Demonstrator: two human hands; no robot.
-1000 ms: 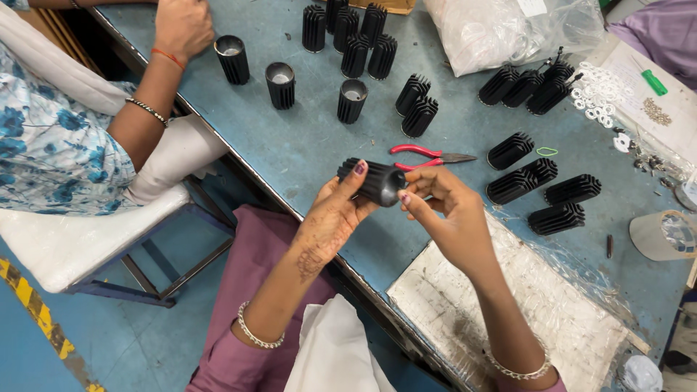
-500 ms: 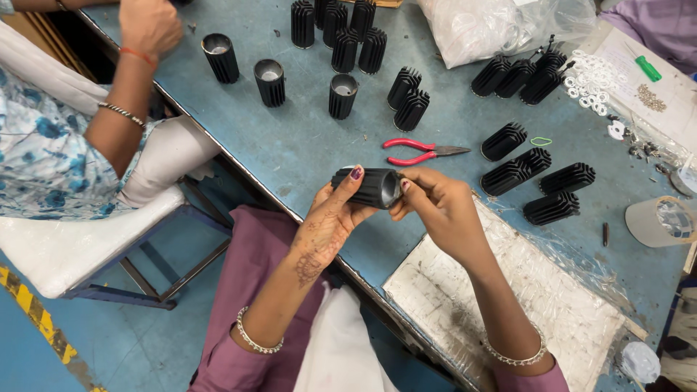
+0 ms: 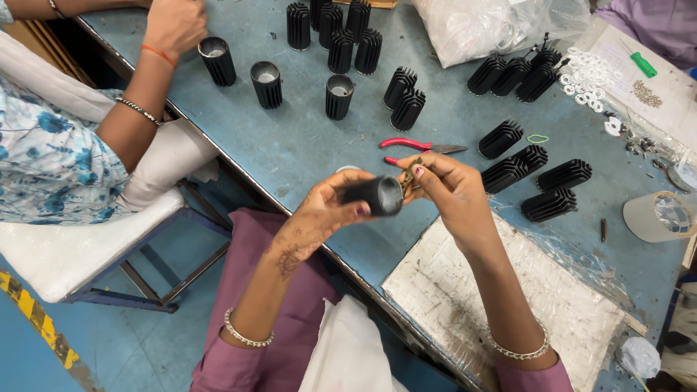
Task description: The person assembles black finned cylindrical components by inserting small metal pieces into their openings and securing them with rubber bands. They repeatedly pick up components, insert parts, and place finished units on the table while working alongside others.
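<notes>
The left hand curls its fingers around a black finned cylindrical metal housing, holding it on its side above the near edge of the blue-grey worktable, with the open end of the housing turned toward the other hand. The right hand has thumb and forefinger pinched shut on a small brass-coloured part, which sits right at the rim of the housing's open end; whether the part actually touches the rim cannot be told. Just beyond the hands, a pair of red-handled pliers lies flat on the table. Further back, several more black finned housings stand upright in a loose cluster, and others lie on their sides to the right, near a small green rubber band. A scatter of white plastic rings rests on a sheet of paper at the far right, close to a green-handled screwdriver. A clear plastic bag sits at the top edge. A worn white board wrapped in plastic film lies under the right forearm. At the upper left, a co-worker's hand rests on the table beside an upright housing.
</notes>
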